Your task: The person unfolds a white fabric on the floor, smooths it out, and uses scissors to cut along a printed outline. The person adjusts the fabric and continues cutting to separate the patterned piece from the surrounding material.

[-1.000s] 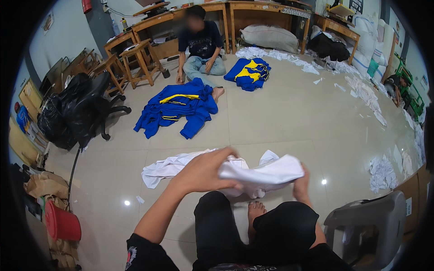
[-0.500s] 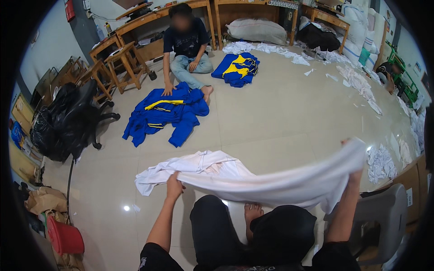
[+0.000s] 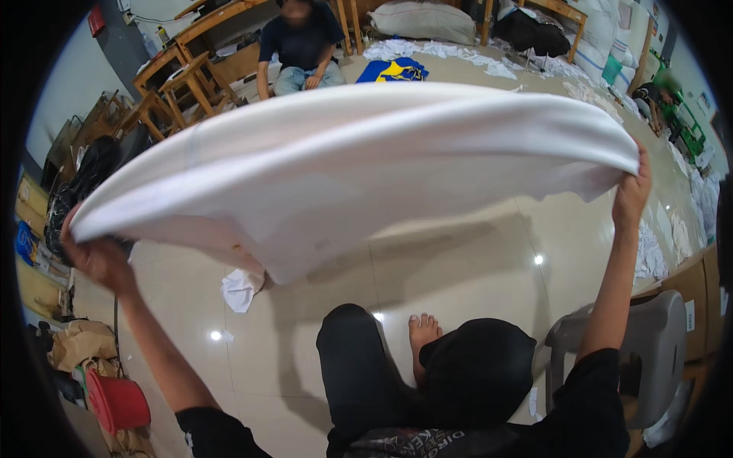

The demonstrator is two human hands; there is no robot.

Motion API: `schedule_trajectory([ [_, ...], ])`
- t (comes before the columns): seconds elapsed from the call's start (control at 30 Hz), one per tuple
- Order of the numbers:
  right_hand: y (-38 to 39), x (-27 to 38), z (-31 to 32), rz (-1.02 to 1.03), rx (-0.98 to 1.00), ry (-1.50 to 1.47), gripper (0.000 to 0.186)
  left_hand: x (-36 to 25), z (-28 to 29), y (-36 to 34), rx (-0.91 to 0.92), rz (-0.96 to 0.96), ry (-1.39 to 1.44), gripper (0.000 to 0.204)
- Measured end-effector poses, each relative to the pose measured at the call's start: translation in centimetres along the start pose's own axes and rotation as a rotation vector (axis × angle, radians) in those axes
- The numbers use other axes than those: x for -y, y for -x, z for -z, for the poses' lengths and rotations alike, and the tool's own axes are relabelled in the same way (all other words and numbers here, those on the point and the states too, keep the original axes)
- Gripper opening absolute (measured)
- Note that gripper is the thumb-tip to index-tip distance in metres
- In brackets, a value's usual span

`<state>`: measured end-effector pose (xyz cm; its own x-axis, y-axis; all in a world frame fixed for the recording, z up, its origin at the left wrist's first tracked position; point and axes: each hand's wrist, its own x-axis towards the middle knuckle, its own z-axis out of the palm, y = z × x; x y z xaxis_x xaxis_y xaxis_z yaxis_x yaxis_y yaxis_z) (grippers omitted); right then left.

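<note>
A large white cloth (image 3: 382,168) is stretched wide in the air in front of me, billowing in an arch above the tiled floor. My left hand (image 3: 99,259) grips its left end, with the fingers slightly blurred. At the right end, my right hand (image 3: 632,191) is closed on the cloth's other corner. A white piece of fabric (image 3: 242,290) touches the floor below the cloth's left half; I cannot tell whether it is joined to it. Part of a blue and yellow garment (image 3: 393,70) shows beyond the cloth's upper edge.
A person (image 3: 301,46) sits on the floor beyond the cloth. A grey plastic stool (image 3: 649,351) is by my right arm, a red bucket (image 3: 118,401) at lower left. Wooden stools (image 3: 191,84) stand at far left. White scraps (image 3: 443,52) litter the far floor.
Both hands have moved apart and the cloth has risen from the floor, spreading wide. My left hand went left, my right hand a little right. The cloth now hides the nearer blue garments.
</note>
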<state>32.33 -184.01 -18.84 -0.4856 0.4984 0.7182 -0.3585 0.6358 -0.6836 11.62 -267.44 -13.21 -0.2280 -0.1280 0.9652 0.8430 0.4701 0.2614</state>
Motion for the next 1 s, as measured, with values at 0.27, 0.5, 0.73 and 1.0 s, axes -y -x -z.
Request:
schedule_trajectory([
  [0.27, 14.9, -2.5, 4.7, -0.129, 0.011, 0.098, 0.023, -7.2, 10.2, 12.4, 0.408, 0.076, -0.395, 0.032],
  [0.5, 24.6, -10.3, 0.2, -0.164, 0.284, 0.464, 0.03, -6.4, 5.3, 26.2, 0.661, 0.458, -0.417, 0.05],
  [0.73, 31.8, -17.7, -1.5, -0.368, 0.528, 0.708, 0.022, -4.8, 3.3, 38.8, 0.852, 0.782, -0.333, 0.05],
  [1.0, 39.3, -16.7, -5.0, -0.522, 0.677, 0.585, 0.045, -3.8, 5.9, 48.4, 0.958, 0.832, -0.47, 0.033],
])
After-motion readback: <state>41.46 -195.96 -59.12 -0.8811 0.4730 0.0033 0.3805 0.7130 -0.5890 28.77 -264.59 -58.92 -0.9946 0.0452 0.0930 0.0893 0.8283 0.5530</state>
